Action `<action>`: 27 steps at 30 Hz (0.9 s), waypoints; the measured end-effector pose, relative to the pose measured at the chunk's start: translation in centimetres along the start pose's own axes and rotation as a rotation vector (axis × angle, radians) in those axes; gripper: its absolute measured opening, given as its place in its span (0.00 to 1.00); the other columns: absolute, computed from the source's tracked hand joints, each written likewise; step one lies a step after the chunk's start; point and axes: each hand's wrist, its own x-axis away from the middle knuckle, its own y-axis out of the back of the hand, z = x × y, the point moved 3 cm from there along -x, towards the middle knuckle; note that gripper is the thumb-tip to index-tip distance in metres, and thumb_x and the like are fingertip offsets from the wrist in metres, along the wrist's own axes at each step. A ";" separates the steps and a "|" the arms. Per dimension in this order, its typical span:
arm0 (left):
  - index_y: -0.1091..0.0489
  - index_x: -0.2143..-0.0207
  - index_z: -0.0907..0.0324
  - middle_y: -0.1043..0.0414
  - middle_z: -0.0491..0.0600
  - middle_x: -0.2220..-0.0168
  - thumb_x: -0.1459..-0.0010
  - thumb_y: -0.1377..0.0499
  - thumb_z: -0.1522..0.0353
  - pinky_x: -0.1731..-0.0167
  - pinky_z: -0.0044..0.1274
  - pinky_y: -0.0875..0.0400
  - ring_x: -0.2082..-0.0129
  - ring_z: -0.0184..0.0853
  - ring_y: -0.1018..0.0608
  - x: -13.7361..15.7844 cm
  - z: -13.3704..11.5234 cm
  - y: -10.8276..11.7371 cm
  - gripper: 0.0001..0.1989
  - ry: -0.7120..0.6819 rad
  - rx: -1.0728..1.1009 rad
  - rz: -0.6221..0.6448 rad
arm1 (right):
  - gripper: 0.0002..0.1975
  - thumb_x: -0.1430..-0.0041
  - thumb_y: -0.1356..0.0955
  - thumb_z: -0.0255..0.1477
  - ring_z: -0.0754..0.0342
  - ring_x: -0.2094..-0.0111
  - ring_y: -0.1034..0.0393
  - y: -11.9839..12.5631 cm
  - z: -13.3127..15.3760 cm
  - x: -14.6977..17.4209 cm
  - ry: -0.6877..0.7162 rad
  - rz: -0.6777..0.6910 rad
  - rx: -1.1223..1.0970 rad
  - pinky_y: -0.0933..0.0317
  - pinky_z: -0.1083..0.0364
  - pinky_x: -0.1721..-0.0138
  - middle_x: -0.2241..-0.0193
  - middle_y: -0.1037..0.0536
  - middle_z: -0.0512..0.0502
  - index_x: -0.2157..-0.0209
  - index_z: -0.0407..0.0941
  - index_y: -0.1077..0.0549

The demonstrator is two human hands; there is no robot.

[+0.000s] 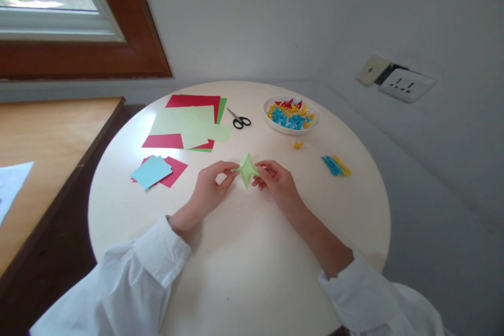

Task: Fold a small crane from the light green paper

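Note:
A light green origami crane (pixel 248 170) is held between my two hands above the middle of the round white table (pixel 252 262). Its wings point toward and away from me. My left hand (pixel 212 184) pinches the left tip between thumb and forefinger. On the other side, my right hand (pixel 277 181) grips the right tip, with its fingers partly curled. Beyond the right hand lies a small yellow origami crane (pixel 298 145) on the tabletop.
A white dish (pixel 291 130) holds many small red, yellow and blue folded cranes. Black-handled scissors (pixel 241 122) lie beside green and red paper sheets (pixel 185 118). Small paper squares (pixel 153 172) sit at left; blue and yellow folded strips (pixel 336 165) at right.

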 end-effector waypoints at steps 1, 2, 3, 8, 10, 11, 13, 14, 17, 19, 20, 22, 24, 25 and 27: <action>0.27 0.65 0.60 0.23 0.50 0.66 0.46 0.43 0.70 0.67 0.23 0.28 0.69 0.33 0.23 0.0 0.1 0.0 0.07 0.020 0.014 -0.011 | 0.17 0.56 0.30 0.42 0.58 0.79 0.31 -0.1 0.0 0.0 0.041 0.008 0.003 0.42 0.59 0.78 0.82 0.27 0.54 0.69 0.44 0.29; 0.27 0.66 0.60 0.23 0.50 0.66 0.46 0.43 0.69 0.66 0.24 0.28 0.69 0.33 0.23 -0.1 0.2 0.0 0.06 0.036 0.032 -0.018 | 0.17 0.55 0.30 0.42 0.58 0.79 0.31 -0.1 0.1 0.0 0.078 0.021 0.002 0.41 0.59 0.77 0.82 0.27 0.54 0.68 0.44 0.30; 0.27 0.66 0.60 0.23 0.51 0.66 0.46 0.43 0.69 0.65 0.24 0.28 0.68 0.33 0.23 -0.1 0.2 0.0 0.06 0.050 0.055 -0.025 | 0.17 0.54 0.30 0.42 0.58 0.78 0.30 -0.2 0.1 0.1 0.108 0.037 -0.002 0.40 0.59 0.77 0.81 0.27 0.54 0.67 0.45 0.30; 0.26 0.68 0.60 0.23 0.50 0.67 0.47 0.42 0.69 0.65 0.25 0.28 0.68 0.34 0.23 -0.3 0.2 0.0 0.06 0.122 0.155 -0.037 | 0.15 0.58 0.27 0.35 0.58 0.74 0.30 0.0 0.3 0.2 0.182 0.058 -0.024 0.36 0.58 0.71 0.75 0.25 0.52 0.68 0.46 0.28; 0.26 0.68 0.59 0.23 0.49 0.68 0.47 0.42 0.69 0.66 0.24 0.29 0.68 0.34 0.23 -0.3 0.3 0.0 0.05 0.140 0.177 -0.032 | 0.14 0.60 0.27 0.32 0.58 0.72 0.29 0.1 0.3 0.3 0.175 0.050 -0.003 0.34 0.57 0.68 0.74 0.24 0.52 0.68 0.45 0.27; 0.26 0.69 0.59 0.24 0.49 0.69 0.47 0.41 0.69 0.66 0.24 0.29 0.69 0.33 0.24 -0.4 0.3 0.0 0.05 0.137 0.185 -0.030 | 0.13 0.59 0.27 0.31 0.57 0.72 0.29 0.2 0.2 0.3 0.172 0.045 0.012 0.34 0.56 0.67 0.74 0.24 0.51 0.69 0.45 0.27; 0.25 0.69 0.58 0.25 0.49 0.69 0.48 0.41 0.69 0.67 0.24 0.29 0.69 0.33 0.24 -0.4 0.4 0.1 0.05 0.099 0.193 -0.048 | 0.10 0.58 0.28 0.30 0.57 0.72 0.29 0.3 0.2 0.3 0.184 0.030 0.040 0.34 0.56 0.67 0.75 0.24 0.50 0.70 0.45 0.26; 0.25 0.70 0.58 0.26 0.49 0.69 0.49 0.40 0.69 0.66 0.25 0.30 0.68 0.33 0.25 -0.4 0.5 0.2 0.04 0.070 0.191 -0.063 | 0.08 0.57 0.28 0.30 0.56 0.72 0.29 0.4 0.2 0.3 0.204 0.020 0.055 0.34 0.55 0.67 0.75 0.23 0.50 0.70 0.45 0.25; 0.24 0.71 0.56 0.28 0.50 0.66 0.50 0.39 0.70 0.62 0.26 0.30 0.65 0.34 0.25 -0.4 0.6 0.0 0.04 0.000 0.183 -0.082 | 0.04 0.53 0.30 0.29 0.56 0.71 0.30 0.4 0.3 0.4 0.304 -0.001 0.142 0.35 0.56 0.68 0.74 0.24 0.49 0.72 0.45 0.25; 0.24 0.70 0.56 0.28 0.51 0.65 0.49 0.39 0.70 0.60 0.27 0.30 0.63 0.34 0.25 -0.3 0.5 -0.2 0.04 -0.022 0.175 -0.064 | 0.02 0.52 0.30 0.29 0.56 0.70 0.30 0.3 0.4 0.5 0.400 -0.010 0.226 0.36 0.56 0.69 0.73 0.25 0.49 0.73 0.46 0.24; 0.24 0.70 0.56 0.27 0.51 0.65 0.49 0.39 0.71 0.60 0.27 0.30 0.63 0.35 0.25 -0.2 0.4 -0.3 0.04 -0.032 0.169 -0.054 | 0.02 0.51 0.30 0.29 0.56 0.69 0.31 0.2 0.5 0.6 0.447 -0.017 0.265 0.37 0.56 0.69 0.72 0.26 0.49 0.73 0.47 0.24; 0.24 0.70 0.56 0.26 0.51 0.66 0.48 0.40 0.71 0.61 0.27 0.30 0.64 0.35 0.24 -0.1 0.1 -0.4 0.04 -0.051 0.158 -0.040 | 0.02 0.51 0.30 0.28 0.55 0.67 0.31 0.1 0.7 0.8 0.522 -0.031 0.321 0.37 0.56 0.69 0.70 0.26 0.48 0.73 0.48 0.23; 0.24 0.71 0.57 0.25 0.50 0.68 0.49 0.40 0.70 0.63 0.27 0.29 0.65 0.35 0.24 0.0 0.0 -0.6 0.04 -0.039 0.151 -0.032 | 0.02 0.50 0.30 0.28 0.54 0.65 0.31 0.0 0.8 0.9 0.559 -0.033 0.349 0.37 0.55 0.68 0.69 0.25 0.48 0.73 0.48 0.23; 0.25 0.71 0.57 0.24 0.50 0.70 0.49 0.40 0.70 0.64 0.26 0.29 0.67 0.35 0.24 0.0 0.0 -0.6 0.03 -0.016 0.152 -0.029 | 0.02 0.50 0.30 0.27 0.54 0.65 0.31 -0.1 0.8 1.0 0.567 -0.027 0.355 0.37 0.55 0.67 0.70 0.25 0.48 0.73 0.48 0.24; 0.26 0.72 0.58 0.24 0.49 0.72 0.51 0.39 0.69 0.66 0.25 0.29 0.70 0.34 0.24 0.1 0.1 -0.7 0.03 0.059 0.160 -0.025 | 0.02 0.50 0.30 0.27 0.54 0.66 0.31 -0.3 0.9 1.1 0.556 -0.007 0.353 0.38 0.55 0.67 0.71 0.23 0.48 0.73 0.48 0.24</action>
